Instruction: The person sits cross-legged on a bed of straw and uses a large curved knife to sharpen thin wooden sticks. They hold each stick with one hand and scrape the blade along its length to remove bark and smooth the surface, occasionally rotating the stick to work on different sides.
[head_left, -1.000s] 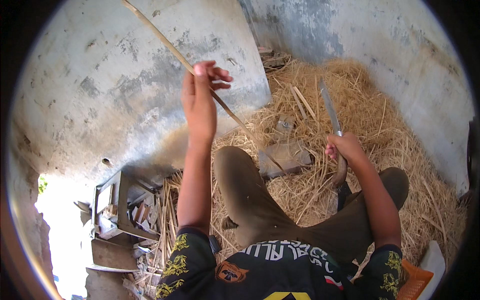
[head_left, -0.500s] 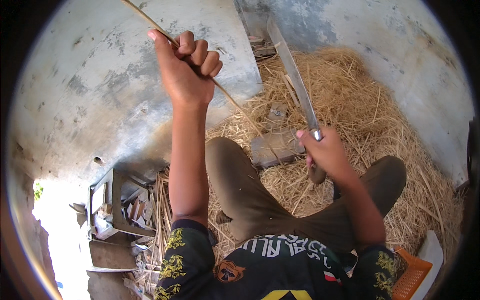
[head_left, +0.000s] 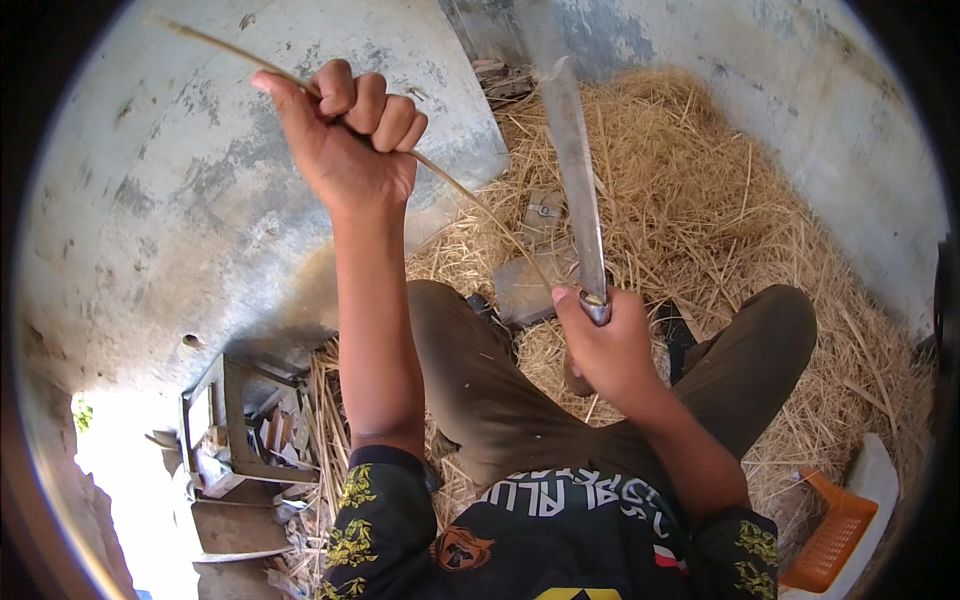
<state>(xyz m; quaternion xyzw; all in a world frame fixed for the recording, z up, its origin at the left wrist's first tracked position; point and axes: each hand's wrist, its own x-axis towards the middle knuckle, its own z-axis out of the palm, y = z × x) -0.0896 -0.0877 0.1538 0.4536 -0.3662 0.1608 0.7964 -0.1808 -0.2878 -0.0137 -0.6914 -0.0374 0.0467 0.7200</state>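
My left hand [head_left: 360, 140] is raised in front of the wall, its fist wrapped round a long thin stick [head_left: 470, 195]. The stick slants from the upper left down toward my right hand. Lower and further right, my right hand [head_left: 610, 345] grips the handle of a machete [head_left: 578, 165], its broad blade pointing up and away from me. My right thumb lies close to the stick's lower end; whether they touch I cannot tell. Beyond my right hand a flat wooden block [head_left: 525, 290] rests on the straw, partly hidden by my knee.
A heap of straw-like shavings [head_left: 700, 180] covers the floor ahead and to the right. Worn plaster walls [head_left: 210, 190] stand close on the left and behind the heap. A wooden frame [head_left: 235, 430] with scraps stands at left, an orange basket [head_left: 835, 535] at lower right.
My left hand has moved slightly left and down with the stick, which is more tilted. My right hand has come left and nearer me, bringing the machete upright beside the stick's lower end.
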